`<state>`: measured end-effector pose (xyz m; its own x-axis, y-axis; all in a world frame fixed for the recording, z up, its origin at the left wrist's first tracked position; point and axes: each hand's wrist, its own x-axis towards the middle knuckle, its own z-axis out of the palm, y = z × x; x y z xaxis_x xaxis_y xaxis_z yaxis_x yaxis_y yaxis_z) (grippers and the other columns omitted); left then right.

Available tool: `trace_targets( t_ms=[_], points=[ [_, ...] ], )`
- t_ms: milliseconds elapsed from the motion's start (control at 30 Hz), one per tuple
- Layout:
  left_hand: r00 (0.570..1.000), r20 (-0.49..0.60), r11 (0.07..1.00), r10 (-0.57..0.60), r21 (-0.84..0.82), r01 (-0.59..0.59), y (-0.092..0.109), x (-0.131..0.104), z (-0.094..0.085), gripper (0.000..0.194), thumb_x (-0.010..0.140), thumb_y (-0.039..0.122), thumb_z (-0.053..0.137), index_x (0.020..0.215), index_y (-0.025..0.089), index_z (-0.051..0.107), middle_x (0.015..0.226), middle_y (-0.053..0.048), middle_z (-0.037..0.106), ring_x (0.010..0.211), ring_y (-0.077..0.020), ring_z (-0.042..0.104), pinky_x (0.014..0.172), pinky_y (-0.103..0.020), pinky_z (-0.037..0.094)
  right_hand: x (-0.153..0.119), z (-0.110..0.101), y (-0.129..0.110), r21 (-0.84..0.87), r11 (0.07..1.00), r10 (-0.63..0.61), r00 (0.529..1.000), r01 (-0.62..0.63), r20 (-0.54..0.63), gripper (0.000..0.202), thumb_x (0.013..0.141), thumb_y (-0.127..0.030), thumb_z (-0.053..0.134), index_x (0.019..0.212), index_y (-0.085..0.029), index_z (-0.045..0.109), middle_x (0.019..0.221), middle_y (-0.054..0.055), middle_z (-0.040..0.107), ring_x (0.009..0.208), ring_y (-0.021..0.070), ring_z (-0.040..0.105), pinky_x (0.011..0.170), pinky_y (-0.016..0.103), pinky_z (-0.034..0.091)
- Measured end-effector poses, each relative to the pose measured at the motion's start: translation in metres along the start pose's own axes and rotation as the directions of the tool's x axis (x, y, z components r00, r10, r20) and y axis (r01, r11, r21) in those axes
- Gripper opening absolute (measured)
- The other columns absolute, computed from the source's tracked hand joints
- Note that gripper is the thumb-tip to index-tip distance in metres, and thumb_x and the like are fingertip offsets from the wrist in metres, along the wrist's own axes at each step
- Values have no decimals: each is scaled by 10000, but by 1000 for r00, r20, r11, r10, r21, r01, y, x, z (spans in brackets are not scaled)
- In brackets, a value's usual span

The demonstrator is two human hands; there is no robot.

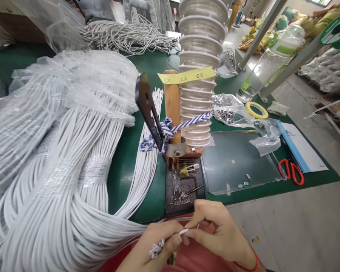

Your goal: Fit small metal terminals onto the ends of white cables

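Observation:
My left hand [155, 247] grips a bunch of white cable ends [157, 248] at the bottom centre, below the bench edge. My right hand [218, 230] pinches the tip of one white cable [183, 231] sticking out of that bunch. The cables run left into a big white cable bundle [59, 181], partly wrapped in clear plastic. Just beyond my hands stands a soldering fixture [173, 113] with a wooden handle, a black lever and a blue-white cord, over a dark plate [181, 189] spattered with solder.
A ribbed clear duct [200, 49] rises behind the fixture. On the green bench [124, 166] lie a glass sheet [238, 160], bags of small metal parts [229, 111], yellow tape roll [256, 110], red scissors [293, 172] and a plastic bottle [272, 60]. More cables [127, 36] lie at the back.

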<state>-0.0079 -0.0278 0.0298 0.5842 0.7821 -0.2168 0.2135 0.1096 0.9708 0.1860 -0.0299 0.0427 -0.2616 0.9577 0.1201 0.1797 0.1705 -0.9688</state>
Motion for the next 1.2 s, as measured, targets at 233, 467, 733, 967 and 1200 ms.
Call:
trace_targets(
  t_ms=[233, 467, 733, 967, 1200],
  points=[
    [974, -187, 979, 128, 182, -93, 4, 15, -18, 306, 928, 289, 595, 660, 200, 713, 547, 21, 660, 468, -124, 578, 504, -185, 464, 10, 5, 6, 66, 994, 88, 996, -85, -32, 185, 909, -257, 658, 752, -175, 714, 579, -67, 374, 502, 103, 371, 489, 233, 314],
    [967, -205, 987, 152, 83, -137, -8, 20, -19, 193, 890, 179, 636, 821, 213, 813, 813, -63, 816, 731, -204, 762, 697, -233, 592, 12, 6, 6, -2, 996, 90, 995, -90, -31, 175, 803, -88, 582, 667, -176, 648, 535, -80, 338, 471, 90, 326, 464, 221, 286],
    [938, -253, 967, 238, 150, -205, -6, 23, -19, 188, 830, 117, 684, 809, 246, 819, 862, -47, 797, 758, -173, 762, 717, -190, 598, 0, -13, 0, -297, 950, 91, 996, -94, -23, 173, 877, -87, 516, 861, -202, 644, 740, 7, 599, 636, 149, 562, 580, 241, 439],
    [930, -258, 957, 263, 191, -218, -8, 22, -18, 208, 825, 103, 679, 840, 260, 814, 889, -33, 781, 790, -155, 760, 745, -168, 580, -19, -113, 12, -643, 610, 156, 865, -464, -476, 147, 908, -322, 552, 833, -213, 615, 820, 56, 627, 710, 225, 579, 621, 329, 432],
    [942, -226, 960, 248, 183, -209, -5, 22, -17, 202, 862, 118, 617, 832, 238, 777, 891, -40, 742, 723, -158, 746, 507, -154, 513, -25, -140, 36, -684, 434, 209, 804, -587, -557, 226, 865, -405, 479, 749, -226, 554, 807, 94, 657, 799, 291, 591, 671, 379, 438]
  ],
)
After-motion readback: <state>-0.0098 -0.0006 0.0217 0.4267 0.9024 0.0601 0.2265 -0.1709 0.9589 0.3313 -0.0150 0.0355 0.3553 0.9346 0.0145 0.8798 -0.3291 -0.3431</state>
